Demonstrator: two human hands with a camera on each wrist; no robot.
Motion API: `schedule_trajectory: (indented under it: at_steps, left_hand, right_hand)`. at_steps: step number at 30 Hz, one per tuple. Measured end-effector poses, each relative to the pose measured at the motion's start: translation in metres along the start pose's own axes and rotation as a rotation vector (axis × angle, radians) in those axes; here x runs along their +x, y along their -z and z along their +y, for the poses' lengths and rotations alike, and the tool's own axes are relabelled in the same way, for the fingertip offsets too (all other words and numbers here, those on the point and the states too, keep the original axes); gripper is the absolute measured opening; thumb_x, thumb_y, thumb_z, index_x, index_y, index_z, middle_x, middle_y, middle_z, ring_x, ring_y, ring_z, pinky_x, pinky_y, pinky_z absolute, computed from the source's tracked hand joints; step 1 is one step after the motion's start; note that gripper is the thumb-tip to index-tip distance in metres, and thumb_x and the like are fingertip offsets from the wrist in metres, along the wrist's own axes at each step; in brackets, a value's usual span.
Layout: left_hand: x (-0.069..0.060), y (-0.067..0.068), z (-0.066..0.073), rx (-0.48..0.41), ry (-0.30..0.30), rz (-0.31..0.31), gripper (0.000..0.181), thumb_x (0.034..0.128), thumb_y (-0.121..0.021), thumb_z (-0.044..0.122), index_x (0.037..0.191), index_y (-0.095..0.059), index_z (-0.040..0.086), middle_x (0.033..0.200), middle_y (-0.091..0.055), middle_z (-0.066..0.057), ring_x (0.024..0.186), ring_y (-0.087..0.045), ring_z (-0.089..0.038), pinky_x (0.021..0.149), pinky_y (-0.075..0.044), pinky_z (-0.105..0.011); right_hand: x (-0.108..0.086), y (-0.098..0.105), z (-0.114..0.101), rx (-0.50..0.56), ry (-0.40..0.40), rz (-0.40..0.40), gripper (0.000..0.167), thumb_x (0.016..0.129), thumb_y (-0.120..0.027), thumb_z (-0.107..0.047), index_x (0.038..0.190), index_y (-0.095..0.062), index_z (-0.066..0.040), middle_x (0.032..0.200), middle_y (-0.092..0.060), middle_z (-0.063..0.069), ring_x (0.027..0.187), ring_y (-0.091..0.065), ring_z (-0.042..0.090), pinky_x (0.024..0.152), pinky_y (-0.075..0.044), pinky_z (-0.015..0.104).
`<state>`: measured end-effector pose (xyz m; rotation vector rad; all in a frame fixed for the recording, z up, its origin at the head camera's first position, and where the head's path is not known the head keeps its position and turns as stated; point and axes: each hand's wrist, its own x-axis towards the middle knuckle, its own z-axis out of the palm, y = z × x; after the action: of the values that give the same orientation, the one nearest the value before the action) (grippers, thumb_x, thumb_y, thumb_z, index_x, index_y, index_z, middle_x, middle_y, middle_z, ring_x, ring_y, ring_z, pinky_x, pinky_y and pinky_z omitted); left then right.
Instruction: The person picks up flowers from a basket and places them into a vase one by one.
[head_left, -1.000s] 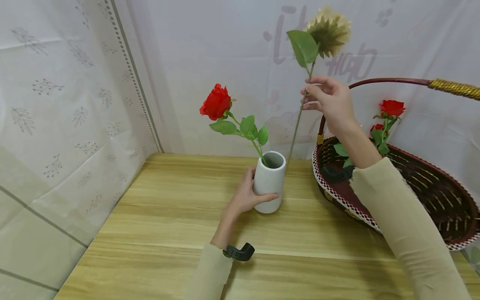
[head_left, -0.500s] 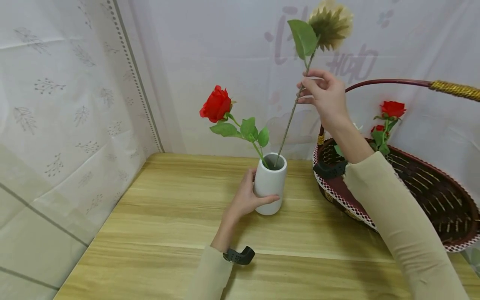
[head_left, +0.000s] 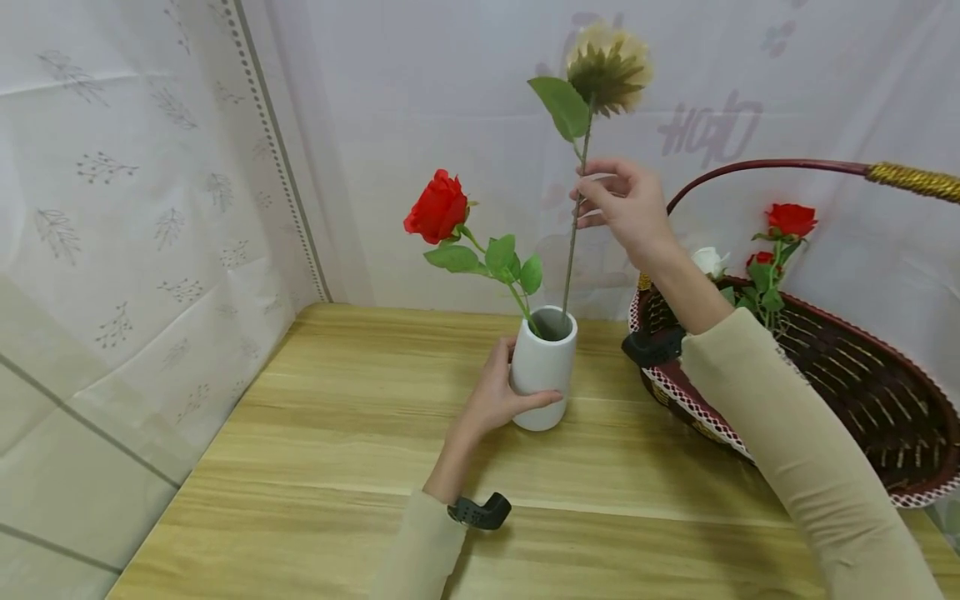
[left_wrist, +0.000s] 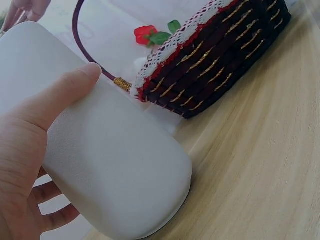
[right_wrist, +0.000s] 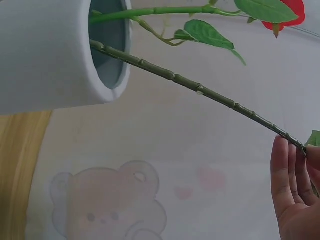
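A white vase (head_left: 542,375) stands upright on the table, and my left hand (head_left: 498,396) grips it from the left, thumb across its front. In the left wrist view that hand (left_wrist: 30,130) wraps the vase (left_wrist: 120,165). A red rose (head_left: 437,207) leans left out of the vase. My right hand (head_left: 626,208) pinches the stem of a pale yellow flower (head_left: 609,71) above the vase. In the right wrist view the lower end of that stem (right_wrist: 185,82) is inside the vase mouth, beside the green rose stem (right_wrist: 165,10).
A dark woven basket (head_left: 862,375) with lace trim and an arched handle (head_left: 787,164) stands at the right, holding red roses (head_left: 791,219) and a white flower (head_left: 708,262). Behind the wooden table (head_left: 337,417) hangs a printed curtain (head_left: 390,125).
The yellow flower's stem, first beside the vase, has entered its mouth. My right hand and the flower have moved left, and the stem stands more upright. My left hand keeps its grip.
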<state>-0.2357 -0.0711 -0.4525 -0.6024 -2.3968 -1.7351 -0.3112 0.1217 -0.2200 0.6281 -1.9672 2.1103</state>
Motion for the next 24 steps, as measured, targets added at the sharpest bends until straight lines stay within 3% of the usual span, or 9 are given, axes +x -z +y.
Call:
schedule_trajectory:
  at_steps: [6, 19, 24]
  left_hand:
    - [0.0, 0.0, 0.002, 0.015, 0.005, 0.004, 0.092, 0.0711, -0.094, 0.033, 0.143, -0.039, 0.016, 0.133, -0.05, -0.001, 0.117, -0.052, -0.017, 0.097, -0.048, -0.041]
    - [-0.001, 0.001, 0.003, 0.024, 0.018, 0.01, 0.092, 0.0705, -0.094, 0.033, 0.142, -0.04, 0.015, 0.131, -0.051, -0.001, 0.116, -0.053, -0.017, 0.096, -0.048, -0.041]
    - [-0.001, 0.0, 0.003, 0.029, 0.02, 0.01, 0.091, 0.0708, -0.094, 0.034, 0.142, -0.04, 0.016, 0.13, -0.051, 0.001, 0.116, -0.052, -0.016, 0.095, -0.048, -0.04]
  right_hand:
    - [0.0, -0.005, 0.006, -0.033, -0.012, -0.037, 0.012, 0.096, -0.066, -0.001, 0.108, -0.067, -0.002, 0.089, -0.07, 0.013, 0.069, -0.065, 0.02, 0.066, -0.06, 0.03]
    - [-0.006, -0.012, 0.014, -0.145, -0.022, -0.128, 0.025, 0.1, -0.061, -0.004, 0.123, -0.06, 0.006, 0.1, -0.067, 0.018, 0.076, -0.064, 0.02, 0.068, -0.059, 0.03]
    - [-0.008, -0.013, 0.018, -0.162, -0.015, -0.142, 0.02, 0.1, -0.063, -0.005, 0.119, -0.065, 0.0, 0.099, -0.067, 0.018, 0.077, -0.064, 0.02, 0.068, -0.06, 0.031]
